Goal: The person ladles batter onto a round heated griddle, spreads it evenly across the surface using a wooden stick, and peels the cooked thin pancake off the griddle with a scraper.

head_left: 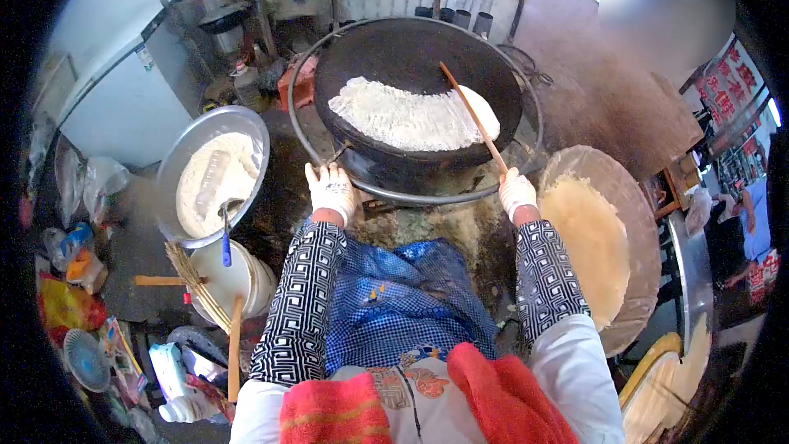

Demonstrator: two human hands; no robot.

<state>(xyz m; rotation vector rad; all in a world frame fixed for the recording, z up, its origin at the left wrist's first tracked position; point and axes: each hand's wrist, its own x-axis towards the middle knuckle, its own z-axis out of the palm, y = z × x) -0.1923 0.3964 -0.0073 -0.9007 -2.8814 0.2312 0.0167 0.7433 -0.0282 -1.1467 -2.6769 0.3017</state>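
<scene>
A large round black griddle (pixel 378 49) sits in front of me, ringed by a metal hoop (pixel 534 107). Pale batter (pixel 394 117) lies in a wide band across its near half. My right hand (pixel 517 191), in a white glove, is closed on the lower end of a thin wooden stick (pixel 475 119), which slants up and left over the batter's right end. My left hand (pixel 332 190), also gloved, rests at the hoop's near left edge with its fingers apart and no tool in it.
On the left stand a metal basin of flour-like powder (pixel 257 136) with a blue-handled tool, and a white bucket (pixel 263 279) with a straw brush across it. To the right is a large tub of yellowish batter (pixel 645 255). A person in blue (pixel 756 218) is at far right.
</scene>
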